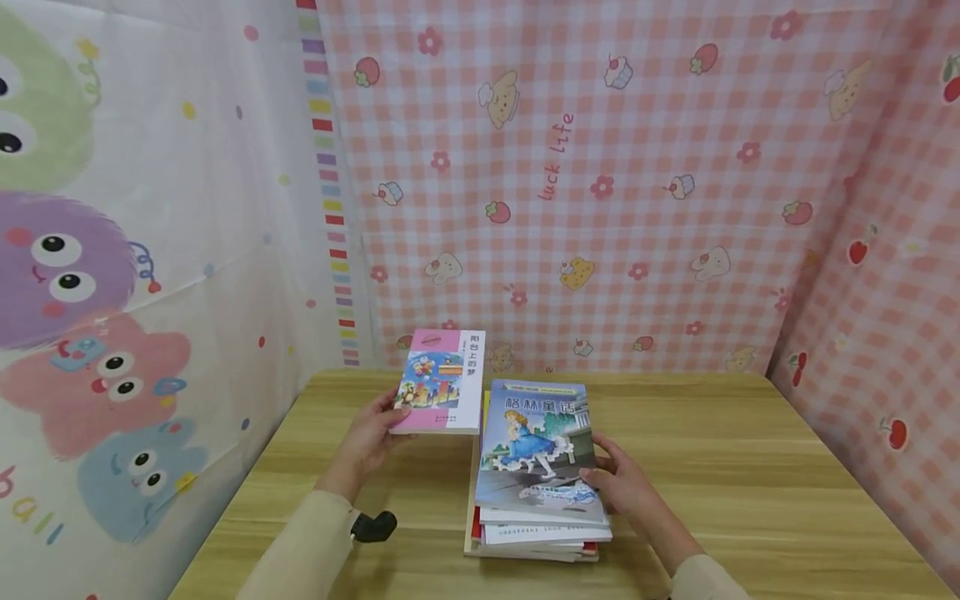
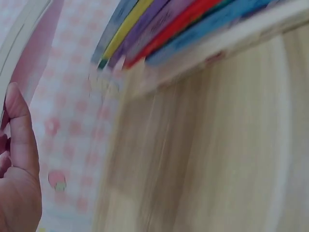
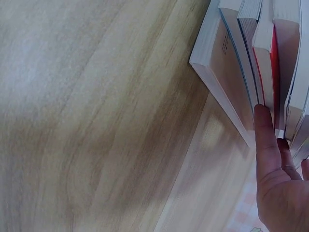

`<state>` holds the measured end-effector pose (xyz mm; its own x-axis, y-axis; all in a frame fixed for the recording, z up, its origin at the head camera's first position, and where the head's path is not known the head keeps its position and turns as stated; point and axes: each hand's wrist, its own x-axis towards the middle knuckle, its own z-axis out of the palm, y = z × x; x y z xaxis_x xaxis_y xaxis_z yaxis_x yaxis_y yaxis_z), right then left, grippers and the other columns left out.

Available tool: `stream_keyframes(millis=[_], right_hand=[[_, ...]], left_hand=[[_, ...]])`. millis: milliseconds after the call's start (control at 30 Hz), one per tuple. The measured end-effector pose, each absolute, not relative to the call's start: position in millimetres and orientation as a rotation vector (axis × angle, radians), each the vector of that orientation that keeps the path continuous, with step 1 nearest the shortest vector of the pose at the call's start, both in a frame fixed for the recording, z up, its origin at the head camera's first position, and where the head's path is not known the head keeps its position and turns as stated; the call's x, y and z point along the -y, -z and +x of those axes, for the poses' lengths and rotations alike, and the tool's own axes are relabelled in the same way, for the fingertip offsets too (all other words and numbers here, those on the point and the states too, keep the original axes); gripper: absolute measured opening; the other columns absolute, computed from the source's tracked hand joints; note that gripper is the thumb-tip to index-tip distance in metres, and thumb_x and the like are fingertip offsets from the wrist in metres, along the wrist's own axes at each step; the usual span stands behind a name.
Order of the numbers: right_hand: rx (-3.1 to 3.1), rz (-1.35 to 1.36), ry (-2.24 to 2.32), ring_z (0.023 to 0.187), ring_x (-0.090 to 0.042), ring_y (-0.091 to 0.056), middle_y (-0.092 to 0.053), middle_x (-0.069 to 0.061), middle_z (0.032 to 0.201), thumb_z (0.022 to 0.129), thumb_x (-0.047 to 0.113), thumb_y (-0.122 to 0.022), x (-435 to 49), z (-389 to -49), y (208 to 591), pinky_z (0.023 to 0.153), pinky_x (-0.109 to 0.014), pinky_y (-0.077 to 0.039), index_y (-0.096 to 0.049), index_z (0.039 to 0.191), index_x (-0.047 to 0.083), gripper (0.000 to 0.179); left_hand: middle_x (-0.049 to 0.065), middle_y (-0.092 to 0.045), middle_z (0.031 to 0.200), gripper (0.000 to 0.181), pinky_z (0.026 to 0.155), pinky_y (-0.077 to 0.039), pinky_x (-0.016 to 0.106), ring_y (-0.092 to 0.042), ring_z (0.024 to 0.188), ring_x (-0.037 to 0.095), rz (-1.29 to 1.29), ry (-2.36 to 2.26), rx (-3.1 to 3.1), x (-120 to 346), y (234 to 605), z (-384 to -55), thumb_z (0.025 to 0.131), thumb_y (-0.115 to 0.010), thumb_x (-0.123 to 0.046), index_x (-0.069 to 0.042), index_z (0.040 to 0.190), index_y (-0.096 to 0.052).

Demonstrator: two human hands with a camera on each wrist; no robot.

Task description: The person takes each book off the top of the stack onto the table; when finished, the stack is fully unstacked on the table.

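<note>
My left hand [image 1: 372, 437] holds a pink-and-white book [image 1: 442, 382] up at its lower left corner, thumb on the cover. In the left wrist view, a finger of the left hand [image 2: 21, 150] lies along the book's edge and pink underside [image 2: 41, 53]. Just right of it stands a stack of several books [image 1: 543, 533], topped by a blue-grey book [image 1: 536, 454] with a girl in a blue dress. Against the stack's right side rests my right hand [image 1: 626, 483], its thumb at the top cover's edge. The right wrist view shows its fingers [image 3: 267, 145] fairly straight along the page edges.
The stack stands on a wood-grain table [image 1: 720, 467]. Behind it hangs a pink checked curtain [image 1: 600, 233], and a white cartoon curtain [image 1: 217, 208] hangs at the left. A black strap-like piece [image 1: 373, 527] sticks out by the left sleeve.
</note>
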<state>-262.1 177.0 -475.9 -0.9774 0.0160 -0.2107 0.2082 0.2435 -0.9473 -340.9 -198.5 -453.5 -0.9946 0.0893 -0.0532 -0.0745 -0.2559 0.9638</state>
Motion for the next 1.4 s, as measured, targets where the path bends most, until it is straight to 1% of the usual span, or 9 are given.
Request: stream_keyframes(millis=[200, 433, 533, 600, 667, 767, 867, 1100, 1400], right_hand=[[-2.338, 0.211, 1.845, 0.116, -0.042, -0.055, -0.039, -0.031, 0.147, 0.098, 0.012, -0.061, -177.9, -263.1, 478.0, 0.073, -0.044, -0.056, -0.029, 0.156, 0.014, 0.067], [-2.329, 0.207, 1.857, 0.117, -0.041, -0.055, -0.040, -0.031, 0.146, 0.098, 0.012, -0.061, -178.3, -262.4, 478.5, 0.074, -0.045, -0.055, -0.029, 0.156, 0.014, 0.066], [-2.324, 0.205, 1.865, 0.117, -0.041, -0.055, -0.040, -0.031, 0.146, 0.097, 0.012, -0.061, -178.1, -261.3, 478.4, 0.073, -0.044, -0.055, -0.030, 0.155, 0.013, 0.066], [-2.323, 0.204, 1.869, 0.117, -0.041, -0.055, -0.040, -0.031, 0.146, 0.097, 0.012, -0.061, -177.8, -261.0, 478.3, 0.073, -0.043, -0.056, -0.030, 0.155, 0.013, 0.066], [-2.321, 0.206, 1.874, 0.117, -0.041, -0.055, -0.040, -0.031, 0.146, 0.097, 0.012, -0.062, -177.5, -261.0, 478.4, 0.073, -0.043, -0.055, -0.030, 0.155, 0.014, 0.066], [-2.319, 0.205, 1.877, 0.117, -0.042, -0.055, -0.040, -0.031, 0.146, 0.097, 0.012, -0.061, -177.2, -261.3, 478.3, 0.074, -0.044, -0.056, -0.030, 0.155, 0.014, 0.066], [-2.329, 0.206, 1.868, 0.119, -0.043, -0.054, -0.040, -0.031, 0.146, 0.098, 0.013, -0.061, -177.3, -261.7, 478.1, 0.075, -0.045, -0.056, -0.029, 0.156, 0.015, 0.066], [-2.332, 0.192, 1.875, 0.120, -0.041, -0.054, -0.040, -0.030, 0.146, 0.098, 0.013, -0.061, -177.3, -263.3, 481.0, 0.076, -0.047, -0.056, -0.029, 0.155, 0.010, 0.065], [-2.313, 0.189, 1.894, 0.116, -0.039, -0.056, -0.041, -0.031, 0.145, 0.098, 0.011, -0.061, -178.3, -263.9, 482.9, 0.077, -0.047, -0.056, -0.031, 0.153, 0.008, 0.063]], left_hand=[[0.012, -0.044, 0.126, 0.059, 0.083, -0.057, 0.037, -0.064, 0.083, 0.011, -0.044, -2.327, -1.930, 217.2, 455.9, -361.1, 0.102, -0.049, -0.001, 0.000, 0.156, -0.024], [0.012, -0.053, 0.118, 0.057, 0.070, -0.057, 0.030, -0.064, 0.078, 0.010, -0.004, -2.288, -1.938, 223.5, 479.6, -379.7, 0.102, -0.047, 0.001, 0.007, 0.153, -0.023], [0.014, -0.055, 0.113, 0.054, 0.070, -0.057, 0.033, -0.065, 0.078, 0.013, -0.037, -2.276, -1.956, 220.8, 491.2, -384.9, 0.101, -0.048, 0.002, 0.011, 0.150, -0.027], [0.021, -0.054, 0.115, 0.052, 0.076, -0.058, 0.038, -0.066, 0.083, 0.022, -0.062, -2.206, -2.059, 216.7, 496.7, -387.4, 0.100, -0.050, 0.003, 0.013, 0.147, -0.031], [0.028, -0.052, 0.124, 0.050, 0.088, -0.054, 0.046, -0.063, 0.101, 0.031, -0.083, -1.998, -2.320, 212.1, 499.4, -388.5, 0.099, -0.055, -0.001, 0.012, 0.144, -0.039], [0.035, -0.044, 0.139, 0.050, 0.107, -0.038, 0.056, -0.046, 0.127, 0.045, -0.108, -1.622, -2.678, 206.0, 497.9, -389.0, 0.097, -0.060, -0.007, 0.010, 0.141, -0.045], [0.034, -0.040, 0.144, 0.049, 0.112, -0.027, 0.059, -0.035, 0.135, 0.048, -0.116, -1.418, -2.836, 201.2, 493.9, -390.3, 0.097, -0.061, -0.009, 0.008, 0.141, -0.047], [0.031, -0.050, 0.135, 0.051, 0.105, -0.038, 0.057, -0.048, 0.124, 0.044, 0.011, -1.380, -2.857, 191.0, 484.2, -384.1, 0.096, -0.062, -0.011, 0.008, 0.141, -0.047], [0.026, -0.056, 0.129, 0.051, 0.100, -0.045, 0.053, -0.054, 0.119, 0.039, 0.125, -1.483, -2.762, 166.9, 476.2, -371.0, 0.097, -0.063, -0.015, 0.005, 0.142, -0.047]])
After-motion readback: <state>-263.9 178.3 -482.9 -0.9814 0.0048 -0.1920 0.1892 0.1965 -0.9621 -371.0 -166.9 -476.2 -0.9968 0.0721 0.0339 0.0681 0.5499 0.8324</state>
